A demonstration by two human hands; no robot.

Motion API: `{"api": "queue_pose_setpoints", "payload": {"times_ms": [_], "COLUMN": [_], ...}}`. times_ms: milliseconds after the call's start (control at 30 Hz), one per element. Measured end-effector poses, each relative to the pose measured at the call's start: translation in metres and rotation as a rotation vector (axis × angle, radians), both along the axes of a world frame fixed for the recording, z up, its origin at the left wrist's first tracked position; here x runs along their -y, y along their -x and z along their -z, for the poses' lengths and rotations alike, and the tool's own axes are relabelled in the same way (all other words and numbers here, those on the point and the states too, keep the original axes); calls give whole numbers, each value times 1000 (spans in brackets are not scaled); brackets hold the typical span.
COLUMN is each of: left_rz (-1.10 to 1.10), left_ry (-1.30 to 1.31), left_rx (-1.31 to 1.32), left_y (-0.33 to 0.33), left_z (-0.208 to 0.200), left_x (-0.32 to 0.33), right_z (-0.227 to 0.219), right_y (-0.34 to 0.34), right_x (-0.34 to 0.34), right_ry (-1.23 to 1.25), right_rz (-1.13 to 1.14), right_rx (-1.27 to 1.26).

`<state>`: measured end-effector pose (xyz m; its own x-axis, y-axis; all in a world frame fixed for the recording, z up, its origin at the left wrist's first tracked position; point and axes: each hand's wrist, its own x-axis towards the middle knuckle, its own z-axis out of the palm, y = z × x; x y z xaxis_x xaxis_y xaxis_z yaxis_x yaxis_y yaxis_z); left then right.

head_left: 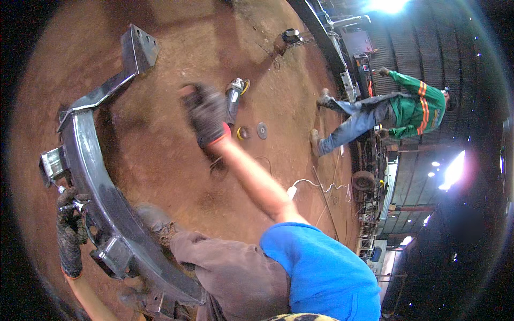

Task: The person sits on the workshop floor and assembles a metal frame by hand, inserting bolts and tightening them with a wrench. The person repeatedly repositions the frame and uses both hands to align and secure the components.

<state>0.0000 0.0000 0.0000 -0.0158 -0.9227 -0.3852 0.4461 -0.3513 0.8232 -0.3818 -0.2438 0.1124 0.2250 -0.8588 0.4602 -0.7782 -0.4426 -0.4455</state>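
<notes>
- Our gloved right hand (206, 114), mid-frame, has its fingers loosely spread, holding nothing, just beside the black angle grinder (234, 98) lying on the reddish dirt floor (160, 155).
- Our gloved left hand (69, 235), lower left, grips the long curved dark steel frame (101, 198).
- Two round grinding discs (252, 131) lie near the grinder.

A reddish-brown dirt floor (160, 155) is seen across the scene. Two round discs (262, 130) are laid side by side on it near the centre. A white cable (316, 184) is run over the ground to the right of them. At the far end, a small dark tool (292, 36) is left on the floor. On the right, a person in a green jacket with orange stripes and blue jeans (396, 109) is observed beside dark machinery (353, 59). A wheel (363, 180) is noted nearer.
</notes>
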Motion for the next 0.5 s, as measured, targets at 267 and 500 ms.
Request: {"api": "queue_pose_setpoints", "payload": {"times_ms": [267,500], "left_rz": [-19,170], "left_ry": [114,17], "left_rx": [257,109], "left_y": [22,10], "left_z": [9,-31], "left_x": [-4,-5], "right_z": [13,36], "right_y": [-191,-204], "right_x": [-105,-104], "right_ry": [-549,-382], "right_rz": [-470,-453], "right_rx": [740,413]}}
